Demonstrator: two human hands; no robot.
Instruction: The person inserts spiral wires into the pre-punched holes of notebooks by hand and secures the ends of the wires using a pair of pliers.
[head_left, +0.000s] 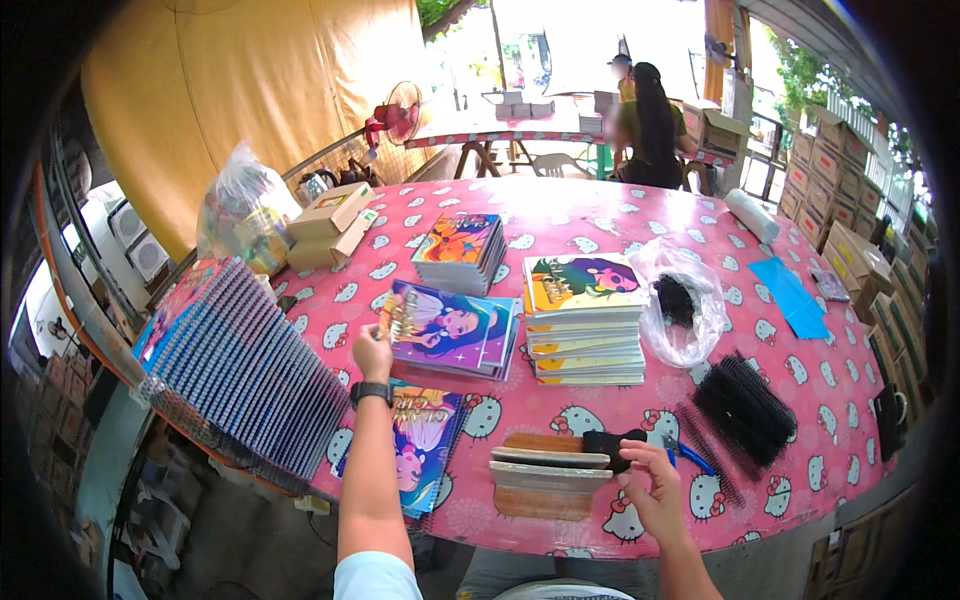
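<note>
- Spreading beneath the left grip and the right grip, the pink counter has its near edge under both forearms; patterned cloth shows between the grips, a likely lane for a low carry.
- Spiral-bound stack, left of the left grip and leaning along the counter's left edge: swinging that elbow outward could knock it.
- Pale stack, right of the left grip and beyond the right one; its tall side narrows sideways movement, so lifting before crossing seems wiser.
- Bundle of black coils, to the right of the right grip and farther out; loose wire ends might snag a sleeve.
- Purple cover sheet, on its pile just right of the left grip, which looks pinched on its left edge. Peeling it up gently, flat and singly, should spare the corner.
- Wooden block, left of the right grip, whose thumb and fingers stand apart by its black piece; steadying the block probably helps.
- Blue-handled pliers, just beyond the right grip, could catch its knuckles.
</note>
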